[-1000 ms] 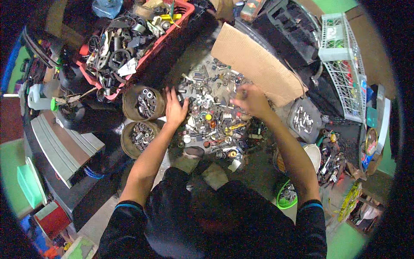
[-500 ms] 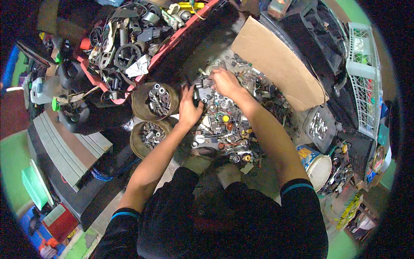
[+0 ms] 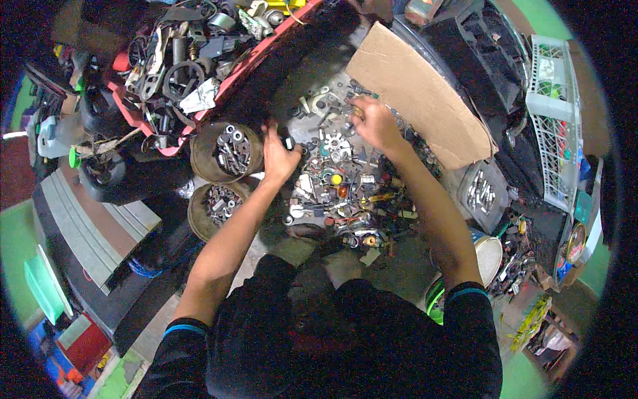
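A spread of small metal and plastic parts (image 3: pixel 335 147) lies on the grey floor before me, with nuts, washers, discs and bits of wire among it. At its left edge is my left hand (image 3: pixel 280 158), open, its fingers stretched away from me and the thumb apart. A small light-ended cylinder (image 3: pixel 290 143) shows between those fingers and thumb. Over the far right part of the spread, my right hand (image 3: pixel 377 125) is closed, its fingers curled down; a yellowish bit shows at the fingertips, too small to name.
Two round tubs, one of bolts and nuts (image 3: pixel 198 161) and one of smaller hardware (image 3: pixel 194 223), stand left of my left forearm. A red-rimmed bin (image 3: pixel 249 61) of scrap parts is at far left. Cardboard (image 3: pixel 419 93) and a clear tub (image 3: pixel 502 199) of metal pieces lie right.
My right hand has moved right, away from the left hand. Parts that were bunched between the hands are now more spread out, with grey floor showing. The view has shifted slightly.
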{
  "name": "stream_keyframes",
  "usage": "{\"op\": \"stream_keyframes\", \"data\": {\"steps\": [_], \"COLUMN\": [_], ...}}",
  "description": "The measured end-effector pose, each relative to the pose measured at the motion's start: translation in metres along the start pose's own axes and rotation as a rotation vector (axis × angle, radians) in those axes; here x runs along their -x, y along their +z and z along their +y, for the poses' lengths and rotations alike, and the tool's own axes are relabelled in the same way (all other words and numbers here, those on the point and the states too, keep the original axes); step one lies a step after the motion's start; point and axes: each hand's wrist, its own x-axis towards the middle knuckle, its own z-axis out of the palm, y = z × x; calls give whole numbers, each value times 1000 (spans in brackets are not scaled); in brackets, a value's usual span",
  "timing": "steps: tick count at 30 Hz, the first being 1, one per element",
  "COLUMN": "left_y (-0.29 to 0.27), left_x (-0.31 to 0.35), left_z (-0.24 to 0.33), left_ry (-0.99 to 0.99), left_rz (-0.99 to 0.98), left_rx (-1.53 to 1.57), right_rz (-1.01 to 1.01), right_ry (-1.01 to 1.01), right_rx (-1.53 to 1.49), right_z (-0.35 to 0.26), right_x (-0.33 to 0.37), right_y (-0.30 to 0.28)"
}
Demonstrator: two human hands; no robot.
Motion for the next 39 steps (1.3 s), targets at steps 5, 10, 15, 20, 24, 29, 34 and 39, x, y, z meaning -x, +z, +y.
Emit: {"op": "stream_keyframes", "data": {"steps": [5, 10, 15, 20, 24, 29, 34, 39], "left_y": [4, 18, 43, 45, 44, 35, 26, 15], "left_x": [-25, -29, 0, 4, 16, 35, 35, 40], "left_z": [-6, -3, 38, 51, 50, 65, 55, 58], "left_ry": [77, 128, 297, 367, 542, 593, 521, 471], "left_rz": [152, -94, -361, -377, -413, -480, -419, -388], "left_rx": [-157, -94, 137, 78, -117, -416, -346, -305], "right_rz": [-159, -188, -150, -69, 95, -37, 16, -31], "right_ry": [119, 54, 78, 301, 562, 582, 484, 300], "right_rx": [-120, 29, 79, -100, -297, -228, 252, 240], "right_z": [0, 23, 19, 21, 26, 44, 20, -8], "right_x": [14, 29, 41, 58, 83, 111, 118, 130], "right_y": [-24, -2, -5, -38, -76, -69, -44, -27]}}
